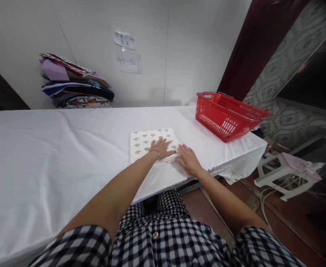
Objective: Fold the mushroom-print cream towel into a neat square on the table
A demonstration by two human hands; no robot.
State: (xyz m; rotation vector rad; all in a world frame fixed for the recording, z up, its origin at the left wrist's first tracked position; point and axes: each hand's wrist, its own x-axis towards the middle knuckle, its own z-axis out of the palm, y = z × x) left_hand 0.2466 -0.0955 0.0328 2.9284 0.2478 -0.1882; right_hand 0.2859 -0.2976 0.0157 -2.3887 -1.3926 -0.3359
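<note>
A white cloth (140, 140) with a grey and green print lies folded into a thick rectangle near the front edge of the table. My left hand (162, 148) rests flat on top of it, fingers spread, pressing toward its right half. Beside the cloth's right edge, my right hand (189, 158) is stretched out with its fingertips at the folded layers. Whether those fingertips touch the cloth or only the tabletop I cannot tell. Neither hand grasps anything.
A red plastic basket (224, 118) stands at the table's right end. Folded clothes (76, 85) are piled at the back left. The table (76, 148) has a white cover. A white stool (288, 174) with cables is on the floor at right. Paper signs (128, 62) hang on the wall.
</note>
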